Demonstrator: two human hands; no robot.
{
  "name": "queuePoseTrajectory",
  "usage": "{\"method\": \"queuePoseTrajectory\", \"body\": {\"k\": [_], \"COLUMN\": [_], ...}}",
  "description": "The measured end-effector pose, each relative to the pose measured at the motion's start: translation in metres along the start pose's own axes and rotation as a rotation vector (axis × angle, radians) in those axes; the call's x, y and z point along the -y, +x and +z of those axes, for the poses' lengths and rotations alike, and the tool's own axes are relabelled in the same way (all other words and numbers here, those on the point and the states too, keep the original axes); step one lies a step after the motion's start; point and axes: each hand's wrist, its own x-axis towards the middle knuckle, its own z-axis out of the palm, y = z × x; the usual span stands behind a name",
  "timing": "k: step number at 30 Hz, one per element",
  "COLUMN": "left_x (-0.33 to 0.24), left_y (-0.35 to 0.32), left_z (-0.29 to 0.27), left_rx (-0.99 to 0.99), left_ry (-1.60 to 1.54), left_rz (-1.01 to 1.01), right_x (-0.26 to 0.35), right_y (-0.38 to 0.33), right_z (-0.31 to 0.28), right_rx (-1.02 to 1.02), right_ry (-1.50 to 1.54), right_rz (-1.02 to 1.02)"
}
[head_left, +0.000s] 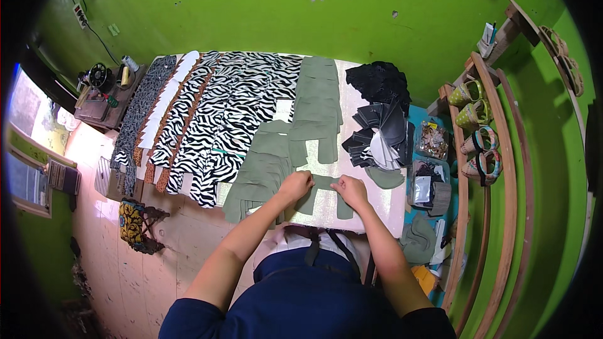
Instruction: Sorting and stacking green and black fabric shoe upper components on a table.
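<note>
Both my hands rest on an olive-green cut fabric piece (323,193) at the near edge of a pale worktable (377,198). My left hand (296,184) pinches its left side and my right hand (350,189) pinches its right side. More olive-green pieces lie in overlapping rows to the left (267,163) and further back (317,103). Beyond them, zebra-print pieces (232,113) cover the left half of the table.
A fan of dark grey and white pieces (380,135) and a black lace heap (377,81) lie at the right. Trays of small parts (430,163) sit beside them. Wooden shelves with shoes (477,132) stand at the right. A stool (135,223) is at the left.
</note>
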Motion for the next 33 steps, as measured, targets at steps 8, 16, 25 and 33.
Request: {"method": "queuePoseTrajectory", "body": {"k": [8, 16, 25, 33], "left_x": [-0.018, -0.006, -0.011, -0.002], "left_y": [-0.010, -0.007, -0.005, 0.005], "left_z": [-0.012, -0.001, 0.015, 0.011], "left_rx": [0.005, 0.057, -0.138, -0.208], "left_ry": [-0.098, -0.002, 0.272, 0.275], "left_rz": [0.110, 0.119, 0.188, 0.376], "right_x": [-0.025, -0.010, -0.002, 0.000], "right_y": [-0.001, -0.005, -0.008, -0.005], "right_z": [-0.007, -0.002, 0.004, -0.002], "right_rx": [0.058, -0.028, -0.159, -0.094], "right_ry": [0.512, 0.077, -0.028, -0.047], "right_rz": [0.073, -0.137, -0.055, -0.067]}}
